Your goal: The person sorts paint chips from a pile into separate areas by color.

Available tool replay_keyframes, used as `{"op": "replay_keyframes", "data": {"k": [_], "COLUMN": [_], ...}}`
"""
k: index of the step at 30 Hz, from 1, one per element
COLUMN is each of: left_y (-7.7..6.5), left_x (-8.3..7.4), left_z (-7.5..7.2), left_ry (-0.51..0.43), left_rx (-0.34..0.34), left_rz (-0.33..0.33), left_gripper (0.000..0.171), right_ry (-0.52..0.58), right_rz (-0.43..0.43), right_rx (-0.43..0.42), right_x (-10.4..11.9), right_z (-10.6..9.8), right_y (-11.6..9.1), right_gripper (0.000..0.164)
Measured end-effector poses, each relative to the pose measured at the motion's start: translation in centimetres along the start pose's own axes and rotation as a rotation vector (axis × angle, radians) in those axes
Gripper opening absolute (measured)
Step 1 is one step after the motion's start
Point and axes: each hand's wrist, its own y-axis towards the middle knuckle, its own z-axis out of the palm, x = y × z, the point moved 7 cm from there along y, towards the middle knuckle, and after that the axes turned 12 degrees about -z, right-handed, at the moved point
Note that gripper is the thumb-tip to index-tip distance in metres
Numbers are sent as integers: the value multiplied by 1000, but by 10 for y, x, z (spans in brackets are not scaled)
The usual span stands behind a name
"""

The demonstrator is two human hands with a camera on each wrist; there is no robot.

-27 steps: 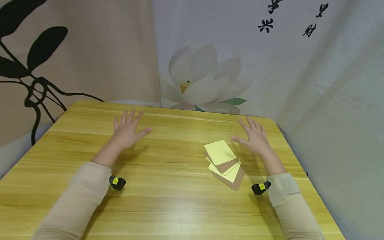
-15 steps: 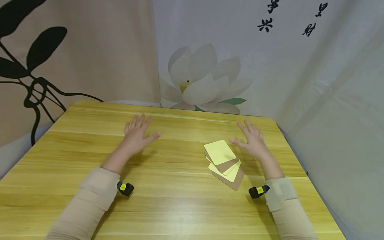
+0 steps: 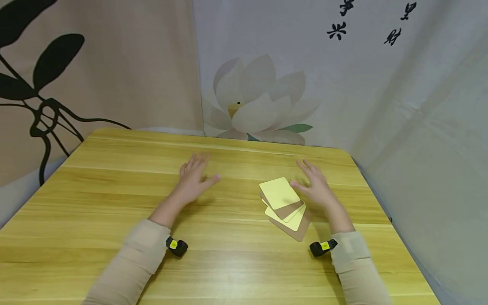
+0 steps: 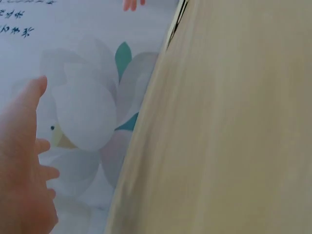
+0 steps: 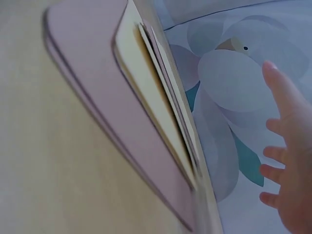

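Note:
Several rounded-corner cards [image 3: 279, 194], yellow on some faces and brown on others, lie in a loosely fanned pile right of the table's middle. My right hand [image 3: 316, 186] is held just to the right of the pile, fingers spread and thumb toward the top yellow card. In the right wrist view the brown bottom card [image 5: 87, 58] looms close, while the hand [image 5: 295, 161] holds nothing. My left hand [image 3: 192, 180] is over the table, well left of the cards, fingers extended and thumb out. The left wrist view shows that hand [image 4: 22, 161] with nothing in it.
The wood-grain table [image 3: 114, 190] reaches back to a hanging cloth [image 3: 267, 25] printed with a pale lotus. Black wrist cameras [image 3: 177, 247] sit at both cuffs. A white cloth [image 3: 431, 148] hangs along the right side.
My left hand has moved right and a little nearer to me. The right hand has shifted slightly left and nearer, closing in on the cards. The pile stays where it was.

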Motion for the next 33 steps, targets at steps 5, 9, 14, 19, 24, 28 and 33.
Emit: {"op": "replay_keyframes", "data": {"k": [5,9,14,19,24,28,33], "left_y": [1,2,3,5,7,8,9], "left_x": [-11,-17,-25,-29,-33,-39,-47], "left_z": [15,26,39,54,67,77,91], "left_ry": [-61,-106,-140,-171,-186,-199,-202], "left_rx": [24,35,38,48,70,86,112], "left_rz": [14,21,24,11,-7,-24,-46], "left_gripper": [80,81,84,83,84,86,86], "right_ry": [53,88,141,175,220,243,265], "right_rz": [25,18,14,20,34,26,15], "right_rx": [9,11,21,52,80,105,137], "right_x": [-2,-3,-5,-11,-16,-20,-24], "right_z": [8,14,18,23,28,32,38], "right_y": [-3,-5,-6,-7,-9,-8,-8], "right_gripper": [80,81,82,84,85,85,88]}}
